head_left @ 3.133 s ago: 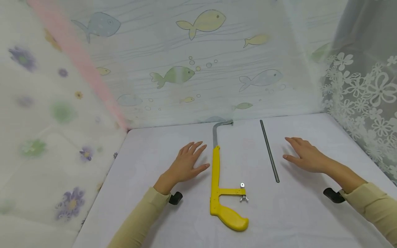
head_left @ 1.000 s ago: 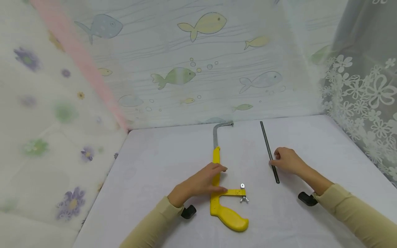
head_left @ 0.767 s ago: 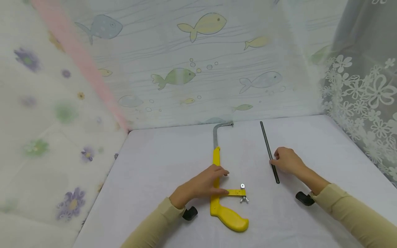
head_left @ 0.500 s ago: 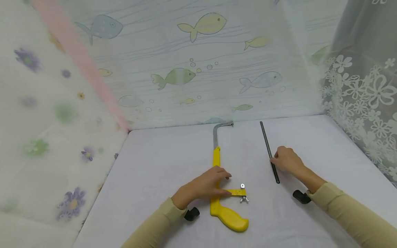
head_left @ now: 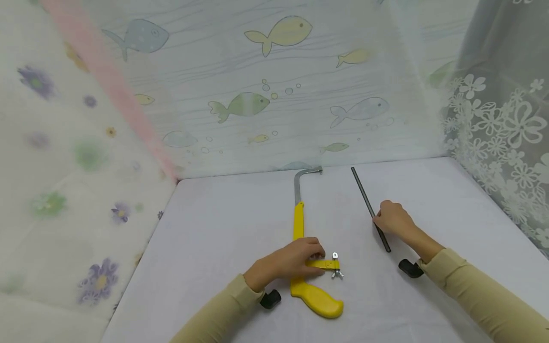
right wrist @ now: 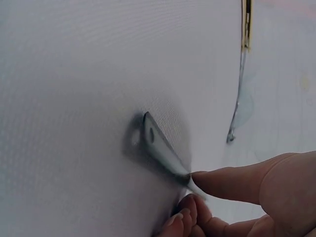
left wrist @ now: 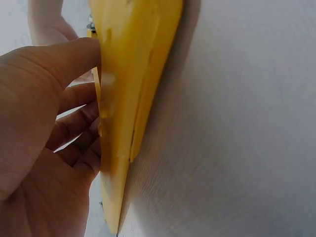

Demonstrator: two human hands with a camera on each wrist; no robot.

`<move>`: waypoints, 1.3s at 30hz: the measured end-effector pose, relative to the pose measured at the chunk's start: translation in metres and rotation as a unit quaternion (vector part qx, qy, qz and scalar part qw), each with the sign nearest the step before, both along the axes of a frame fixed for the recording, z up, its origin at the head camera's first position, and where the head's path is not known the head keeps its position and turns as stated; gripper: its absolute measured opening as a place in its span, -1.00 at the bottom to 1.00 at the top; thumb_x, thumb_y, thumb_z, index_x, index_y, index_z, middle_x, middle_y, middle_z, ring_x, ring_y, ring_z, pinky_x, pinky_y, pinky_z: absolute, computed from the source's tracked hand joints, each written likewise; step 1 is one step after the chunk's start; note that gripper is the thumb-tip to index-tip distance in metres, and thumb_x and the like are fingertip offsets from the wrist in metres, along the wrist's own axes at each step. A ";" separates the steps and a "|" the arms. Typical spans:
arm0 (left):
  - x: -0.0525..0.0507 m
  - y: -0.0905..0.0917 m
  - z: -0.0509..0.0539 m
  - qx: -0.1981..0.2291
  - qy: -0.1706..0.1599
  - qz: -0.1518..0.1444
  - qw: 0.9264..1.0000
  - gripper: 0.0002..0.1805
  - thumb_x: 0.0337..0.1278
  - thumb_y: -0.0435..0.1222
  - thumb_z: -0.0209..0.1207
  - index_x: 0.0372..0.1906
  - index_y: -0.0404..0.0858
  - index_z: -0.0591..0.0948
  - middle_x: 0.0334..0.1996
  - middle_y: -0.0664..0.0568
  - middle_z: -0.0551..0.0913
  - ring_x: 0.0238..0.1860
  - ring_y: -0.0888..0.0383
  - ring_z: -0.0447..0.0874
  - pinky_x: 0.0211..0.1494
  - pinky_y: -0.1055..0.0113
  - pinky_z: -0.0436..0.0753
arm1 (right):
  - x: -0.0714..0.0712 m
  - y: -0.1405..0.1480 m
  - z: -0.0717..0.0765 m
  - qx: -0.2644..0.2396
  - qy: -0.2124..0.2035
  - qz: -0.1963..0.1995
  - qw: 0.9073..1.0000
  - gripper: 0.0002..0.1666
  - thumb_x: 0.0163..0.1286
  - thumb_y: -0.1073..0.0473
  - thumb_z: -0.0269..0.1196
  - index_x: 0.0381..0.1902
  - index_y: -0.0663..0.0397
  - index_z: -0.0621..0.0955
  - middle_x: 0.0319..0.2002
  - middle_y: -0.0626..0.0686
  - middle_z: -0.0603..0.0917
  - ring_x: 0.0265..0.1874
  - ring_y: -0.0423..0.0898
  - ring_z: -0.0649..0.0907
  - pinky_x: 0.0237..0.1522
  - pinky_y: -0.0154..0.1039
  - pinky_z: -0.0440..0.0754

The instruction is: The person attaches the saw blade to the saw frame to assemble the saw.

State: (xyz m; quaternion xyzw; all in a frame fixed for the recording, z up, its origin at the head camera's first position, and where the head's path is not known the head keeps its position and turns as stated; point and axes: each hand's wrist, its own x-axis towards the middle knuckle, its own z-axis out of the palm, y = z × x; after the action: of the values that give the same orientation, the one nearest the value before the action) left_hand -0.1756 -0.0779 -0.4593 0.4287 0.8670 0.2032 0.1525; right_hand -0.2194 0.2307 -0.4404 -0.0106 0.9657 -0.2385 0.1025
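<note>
A hacksaw frame with a yellow body and handle lies on the white cloth, its grey curved end pointing away. My left hand lies across the frame, thumb on one side and fingers bent on the other, around the short yellow arm that carries a wing nut. In the left wrist view the thumb and fingers meet the yellow frame. My right hand pinches a dark hacksaw blade between thumb and fingers. A hole shows at the blade's near end in the right wrist view, with a shadow beside it.
White cloth covers the table. A fish-print curtain hangs along the back edge. Flowered cloth closes the left side, and lace the right.
Both hands came in from open positions beside the tools. The left slid down the frame to the short arm, its fingers bending. The right took the blade, whose far end swung left.
</note>
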 end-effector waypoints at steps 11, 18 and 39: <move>0.004 0.006 -0.003 -0.003 -0.010 -0.002 1.000 -0.70 0.36 -0.16 0.31 0.08 -0.17 0.63 -0.11 0.19 0.58 -0.19 0.36 0.45 -0.02 0.57 0.49 | -0.001 0.001 -0.001 -0.023 0.024 -0.007 0.999 -0.76 0.35 0.31 0.23 -0.23 0.50 0.59 -0.28 0.36 0.66 -0.33 0.17 0.66 -0.33 -0.01 0.64; 0.005 0.008 -0.006 -0.006 -0.008 -0.010 1.000 -0.74 0.42 -0.17 0.26 0.06 -0.18 0.62 -0.11 0.17 0.61 -0.22 0.36 0.45 -0.06 0.58 0.48 | -0.005 0.010 -0.003 -0.067 0.021 0.018 0.997 -0.78 0.36 0.31 0.28 -0.25 0.49 0.63 -0.37 0.25 0.66 -0.41 0.04 0.64 -0.39 -0.13 0.61; 0.001 0.005 -0.012 0.019 -0.058 -0.010 0.998 -0.83 0.49 -0.15 0.19 -0.02 -0.14 0.53 -0.18 0.23 0.53 -0.19 0.33 0.43 -0.05 0.54 0.47 | -0.003 0.017 -0.002 -0.199 -0.046 0.042 0.978 -0.77 0.47 0.33 0.20 -0.13 0.51 0.59 -0.39 0.11 0.62 -0.49 -0.12 0.65 -0.40 -0.21 0.69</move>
State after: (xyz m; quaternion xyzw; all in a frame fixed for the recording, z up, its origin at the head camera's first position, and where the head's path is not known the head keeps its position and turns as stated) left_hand -0.1745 -0.0725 -0.4715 0.4277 0.8483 0.2424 0.1969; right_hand -0.2223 0.2479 -0.4424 -0.0606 0.8917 -0.4216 0.1530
